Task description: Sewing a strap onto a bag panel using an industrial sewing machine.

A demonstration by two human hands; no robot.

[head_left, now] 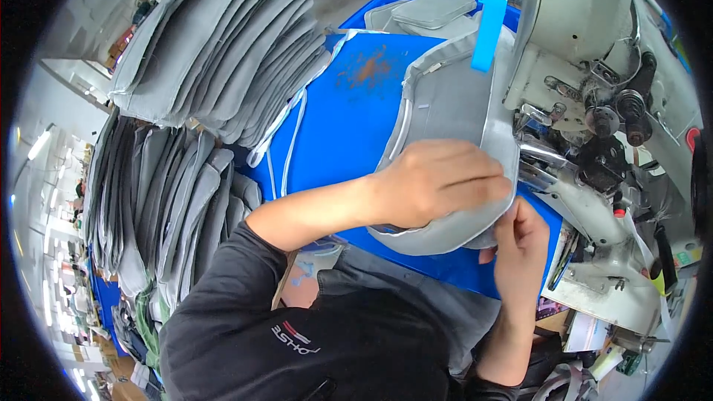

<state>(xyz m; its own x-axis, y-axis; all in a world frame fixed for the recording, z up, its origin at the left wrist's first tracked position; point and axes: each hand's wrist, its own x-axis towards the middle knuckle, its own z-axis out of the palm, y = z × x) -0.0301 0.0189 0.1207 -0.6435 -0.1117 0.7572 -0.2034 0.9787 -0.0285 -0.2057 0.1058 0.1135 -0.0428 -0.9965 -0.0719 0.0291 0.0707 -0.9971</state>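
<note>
In the head view, the grey fabric cover (pixel 454 98) lies on the blue table (pixel 345 134), running from the upper middle of the frame down to the centre right, its curved rim close beside the sewing machine (pixel 575 11) at the right. Our left hand (pixel 444 184) reaches across the cover's near end, fingers curled downward; they are blurred, so we cannot tell whether they pinch the cloth. Our right hand (pixel 522 243), lower right of centre, seems to pinch the cover's outer edge between thumb and fingers, probably to keep that rim steady and aligned. At upper left we have a stack of grey panels (pixel 215 52), piled at the table's side, likely for easy reach. The blue bin (pixel 382 2) at the top keeps grey padded pieces (pixel 434 11) together, presumably off the work surface.
</note>
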